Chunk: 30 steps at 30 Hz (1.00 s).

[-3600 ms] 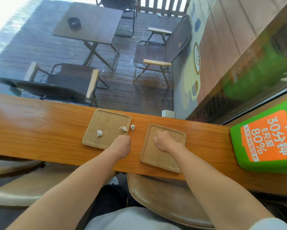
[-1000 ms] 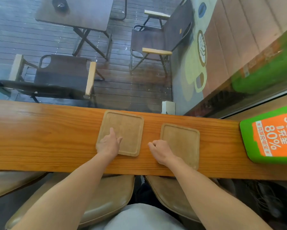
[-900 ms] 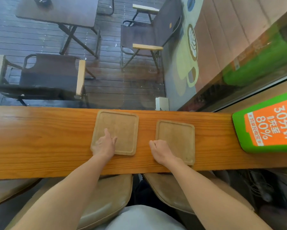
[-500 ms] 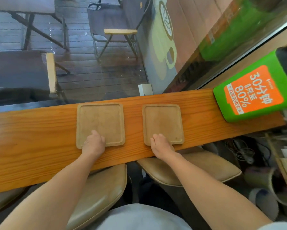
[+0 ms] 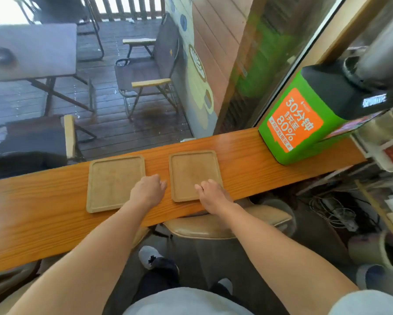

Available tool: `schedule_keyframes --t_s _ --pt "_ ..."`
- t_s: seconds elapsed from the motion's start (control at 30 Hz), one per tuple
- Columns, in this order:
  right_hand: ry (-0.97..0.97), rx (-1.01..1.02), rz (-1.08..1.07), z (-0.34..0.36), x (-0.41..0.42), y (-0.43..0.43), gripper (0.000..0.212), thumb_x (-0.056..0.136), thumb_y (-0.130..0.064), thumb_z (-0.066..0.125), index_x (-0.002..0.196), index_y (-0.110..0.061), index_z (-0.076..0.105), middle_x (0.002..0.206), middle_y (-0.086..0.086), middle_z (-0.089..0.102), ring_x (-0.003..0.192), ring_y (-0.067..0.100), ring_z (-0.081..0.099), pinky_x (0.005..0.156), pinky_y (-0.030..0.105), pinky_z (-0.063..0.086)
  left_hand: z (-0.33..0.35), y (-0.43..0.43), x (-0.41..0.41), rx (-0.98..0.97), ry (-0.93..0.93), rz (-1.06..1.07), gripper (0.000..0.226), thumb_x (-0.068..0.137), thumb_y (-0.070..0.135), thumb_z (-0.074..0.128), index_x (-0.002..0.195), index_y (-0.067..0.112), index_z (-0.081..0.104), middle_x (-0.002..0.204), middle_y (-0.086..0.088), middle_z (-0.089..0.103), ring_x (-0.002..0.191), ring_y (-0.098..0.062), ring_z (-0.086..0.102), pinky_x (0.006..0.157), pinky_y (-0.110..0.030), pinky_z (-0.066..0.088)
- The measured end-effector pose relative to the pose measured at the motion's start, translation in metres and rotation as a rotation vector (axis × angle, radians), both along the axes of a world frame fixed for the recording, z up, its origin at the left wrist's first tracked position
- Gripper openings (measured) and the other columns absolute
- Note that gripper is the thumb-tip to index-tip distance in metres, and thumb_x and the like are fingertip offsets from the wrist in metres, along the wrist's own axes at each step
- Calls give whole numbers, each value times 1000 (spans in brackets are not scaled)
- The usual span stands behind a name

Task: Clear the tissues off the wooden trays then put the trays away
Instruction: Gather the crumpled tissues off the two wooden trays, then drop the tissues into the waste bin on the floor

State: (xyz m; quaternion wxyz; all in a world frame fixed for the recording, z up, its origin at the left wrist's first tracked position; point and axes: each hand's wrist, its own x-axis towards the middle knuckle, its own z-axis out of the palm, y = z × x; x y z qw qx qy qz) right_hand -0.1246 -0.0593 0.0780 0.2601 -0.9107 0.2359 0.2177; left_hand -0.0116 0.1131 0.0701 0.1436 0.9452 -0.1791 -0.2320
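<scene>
Now both loosely curled hands, left (image 5: 148, 191) and right (image 5: 210, 194), on 2 trays' (image 5: 113, 181) near edges.

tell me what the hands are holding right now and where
Nothing is lifted. The left hand rests at the left tray's near right corner, the right hand at the right tray's near right corner; grip unclear.
</scene>
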Motion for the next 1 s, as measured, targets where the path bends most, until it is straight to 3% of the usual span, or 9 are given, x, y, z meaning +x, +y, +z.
schedule_keyframes --t_s 0.13,0.23,0.33,0.47,0.6,0.67,0.77,1.0 --pt "-136 -81 16 27 -58 -54 33 105 -26 26 99 -17 57 104 12 53 101 30 51 73 36 37 34 -77 -43 -35 -71 -74 36 98 39 42 93 11 63 94 -12 66 85 -34 61 67 -35 46" --pt "-216 -141 -105 43 -113 -107 39 104 -35 25 98 -16 58 104 10 55 100 32 54 73 37 36 49 -138 -88 -68 -59 -163 31 97 31 41 98 9 63 98 -17 66 85 -35 60 68 -33 42" --pt "-211 -201 -218 51 -178 -159 43 104 -37 24 105 -14 60 115 10 56 107 32 54 84 43 43 62 -199 -140 -109 -94 -297 26 97 26 41 96 7 59 96 -19 65 86 -39 61 66 -35 42" --pt "-189 -273 -412 56 -272 -215 40 103 -35 28 102 -12 61 106 10 58 99 32 57 81 44 46 78 -270 -220 -202 -80 -523 22 97 22 40 85 9 54 87 -18 65 72 -34 58 61 -37 42" --pt "-133 -274 -601 50 -348 -247 25 101 -20 35 107 -13 58 104 8 58 102 31 56 79 45 51 77 -322 -293 -213 30 -711 21 97 22 41 91 13 59 89 -10 63 76 -30 59 62 -40 49" --pt "-110 -311 -660 44 -372 -256 30 102 -26 34 108 -12 60 108 9 58 105 31 57 83 46 51 71 -337 -319 -195 70 -787 24 99 26 42 96 12 61 94 -8 62 83 -29 60 66 -40 50" --pt "-65 -328 -716 36 -389 -260 44 102 -39 28 106 -12 62 110 9 58 103 31 60 83 42 47 55 -348 -335 -135 63 -855 28 100 31 42 101 14 64 100 -6 63 89 -28 62 73 -40 53" --pt "12 -302 -725 10 -389 -265 43 103 -41 27 106 -15 61 109 6 58 98 28 60 76 39 46 19 -366 -297 63 126 -938 36 99 42 43 101 15 67 97 -6 65 88 -28 63 74 -43 54"
